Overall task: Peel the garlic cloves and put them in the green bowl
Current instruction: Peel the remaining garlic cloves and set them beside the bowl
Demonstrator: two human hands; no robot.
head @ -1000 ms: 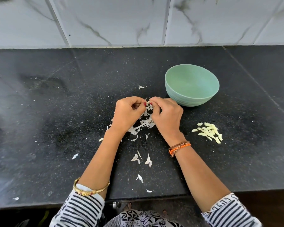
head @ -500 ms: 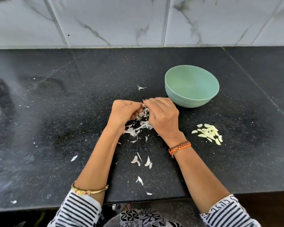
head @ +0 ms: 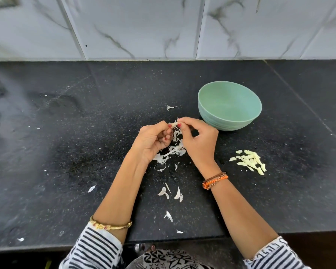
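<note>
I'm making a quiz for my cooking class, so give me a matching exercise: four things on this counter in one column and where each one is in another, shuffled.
Things:
1. green bowl
2. pile of peeled cloves
3. garlic clove
4. heap of loose skins

Places:
A. pinched between both hands
B. on the counter under the hands
C. far right, near the right forearm
D. behind the right hand, towards the wall

Pairs: 1-D, 2-C, 3-A, 4-B
</note>
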